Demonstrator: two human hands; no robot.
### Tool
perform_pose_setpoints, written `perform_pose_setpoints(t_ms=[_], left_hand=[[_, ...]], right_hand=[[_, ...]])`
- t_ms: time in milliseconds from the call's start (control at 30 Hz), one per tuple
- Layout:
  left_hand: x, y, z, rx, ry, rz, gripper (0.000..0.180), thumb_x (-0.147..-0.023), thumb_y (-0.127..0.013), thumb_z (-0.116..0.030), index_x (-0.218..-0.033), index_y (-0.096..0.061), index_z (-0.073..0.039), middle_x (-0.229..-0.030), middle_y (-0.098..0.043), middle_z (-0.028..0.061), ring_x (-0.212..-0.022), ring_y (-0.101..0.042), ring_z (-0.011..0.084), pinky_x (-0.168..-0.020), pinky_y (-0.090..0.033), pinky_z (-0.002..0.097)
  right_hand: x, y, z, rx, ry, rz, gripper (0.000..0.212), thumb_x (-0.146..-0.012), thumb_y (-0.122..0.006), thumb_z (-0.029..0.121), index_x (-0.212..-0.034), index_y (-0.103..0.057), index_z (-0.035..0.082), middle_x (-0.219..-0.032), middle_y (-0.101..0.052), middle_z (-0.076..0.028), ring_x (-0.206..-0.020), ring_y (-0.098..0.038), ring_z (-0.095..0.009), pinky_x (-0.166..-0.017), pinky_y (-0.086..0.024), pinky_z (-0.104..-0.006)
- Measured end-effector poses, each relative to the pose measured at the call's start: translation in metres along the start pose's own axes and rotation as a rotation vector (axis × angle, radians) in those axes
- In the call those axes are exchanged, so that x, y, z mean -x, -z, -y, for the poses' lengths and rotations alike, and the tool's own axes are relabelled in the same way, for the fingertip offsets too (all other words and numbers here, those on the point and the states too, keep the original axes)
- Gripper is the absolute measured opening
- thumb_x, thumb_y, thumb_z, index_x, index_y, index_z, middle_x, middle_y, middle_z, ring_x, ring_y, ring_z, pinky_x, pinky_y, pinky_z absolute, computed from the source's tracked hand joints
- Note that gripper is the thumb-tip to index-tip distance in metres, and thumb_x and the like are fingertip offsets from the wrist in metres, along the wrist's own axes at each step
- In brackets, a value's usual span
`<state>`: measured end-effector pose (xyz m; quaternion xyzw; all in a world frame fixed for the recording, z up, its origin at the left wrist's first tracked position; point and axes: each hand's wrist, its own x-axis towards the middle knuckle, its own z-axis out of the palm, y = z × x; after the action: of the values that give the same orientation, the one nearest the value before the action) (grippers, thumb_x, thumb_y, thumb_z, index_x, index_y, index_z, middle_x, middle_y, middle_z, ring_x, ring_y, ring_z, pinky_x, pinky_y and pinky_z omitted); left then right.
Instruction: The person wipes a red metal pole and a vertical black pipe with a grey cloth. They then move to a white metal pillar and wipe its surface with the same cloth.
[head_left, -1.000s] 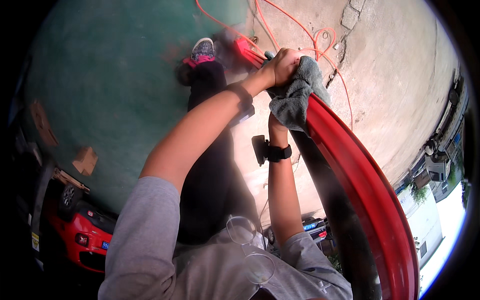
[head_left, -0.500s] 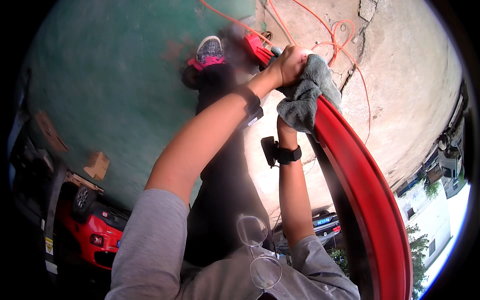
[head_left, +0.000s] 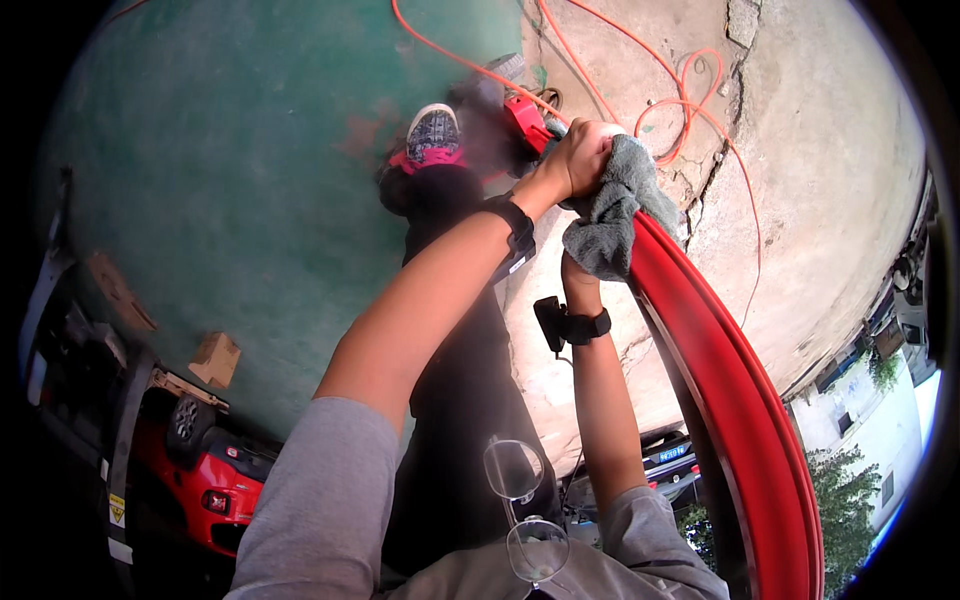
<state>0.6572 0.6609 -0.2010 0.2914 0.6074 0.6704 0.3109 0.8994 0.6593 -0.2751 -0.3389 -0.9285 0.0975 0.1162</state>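
Observation:
A long red metal beam [head_left: 730, 370] rises from the lower right toward the top middle, its upper part wrapped in a grey cloth [head_left: 606, 232]. My left hand [head_left: 588, 155] is closed on that cloth, knuckles up, holding it against the beam. Below it, my right hand reaches up to the same place; the cloth hides its fingers, and only the wrist and forearm [head_left: 610, 400] show. Past my left hand, a red end piece [head_left: 524, 118] sticks out in line with the beam. Both wrists wear black bands with small black devices.
An orange hose [head_left: 683, 120] loops over the cracked concrete beyond the beam. My shoe [head_left: 434, 135] stands on the green floor beside a dark, blurred thing. At the left lie a cardboard box [head_left: 215, 360] and a red car [head_left: 215, 490]. Eyeglasses [head_left: 525, 505] hang at my shirt.
The whole view has shifted slightly, so floor and objects sit a little lower and to the right. My left hand stays closed on the cloth at the beam; little else differs.

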Motion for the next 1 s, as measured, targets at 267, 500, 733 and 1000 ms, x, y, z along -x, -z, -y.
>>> perform_pose_setpoints(t_ms=[267, 500, 733, 1000], left_hand=[[0.001, -0.008, 0.029, -0.202, 0.038, -0.035, 0.019, -0.078, -0.045, -0.014, -0.067, -0.049, 0.001, -0.068, -0.049, 0.0261, -0.067, -0.046, 0.0472, -0.059, -0.039, 0.0483], [0.007, -0.009, 0.023, -0.199, 0.228, -0.023, 0.018, -0.074, -0.048, -0.018, -0.076, -0.052, 0.000, -0.072, -0.053, 0.0232, -0.071, -0.050, 0.0419, -0.061, -0.041, 0.0421], [0.010, -0.011, 0.033, -0.294, 0.319, -0.028, 0.022, -0.076, -0.049, -0.025, -0.084, -0.061, -0.008, -0.082, -0.061, 0.0172, -0.081, -0.059, 0.0343, -0.065, -0.045, 0.0399], [0.013, -0.021, -0.001, -0.177, 0.169, -0.140, 0.021, -0.078, -0.047, -0.021, -0.085, -0.061, -0.008, -0.086, -0.061, 0.0181, -0.084, -0.058, 0.0342, -0.068, -0.044, 0.0382]], right_hand=[[-0.053, 0.026, 0.052, -0.422, -0.107, -0.127, 0.039, -0.081, -0.056, 0.003, -0.117, -0.045, -0.002, -0.115, -0.049, -0.012, -0.104, -0.047, -0.022, -0.092, -0.038, -0.0344], [-0.100, 0.076, 0.111, -1.296, -0.528, -0.125, 0.050, -0.079, -0.060, 0.004, -0.124, -0.038, 0.001, -0.121, -0.045, -0.011, -0.109, -0.045, -0.020, -0.093, -0.039, -0.0341], [-0.101, 0.084, 0.104, -1.418, -0.682, -0.213, 0.042, -0.081, -0.061, 0.005, -0.118, -0.045, -0.006, -0.117, -0.050, -0.012, -0.105, -0.049, -0.019, -0.092, -0.040, -0.0325], [-0.106, 0.137, 0.106, -1.284, -0.460, -0.120, 0.053, -0.080, -0.060, 0.004, -0.126, -0.034, -0.001, -0.125, -0.042, -0.015, -0.110, -0.046, -0.023, -0.090, -0.044, -0.0347]])
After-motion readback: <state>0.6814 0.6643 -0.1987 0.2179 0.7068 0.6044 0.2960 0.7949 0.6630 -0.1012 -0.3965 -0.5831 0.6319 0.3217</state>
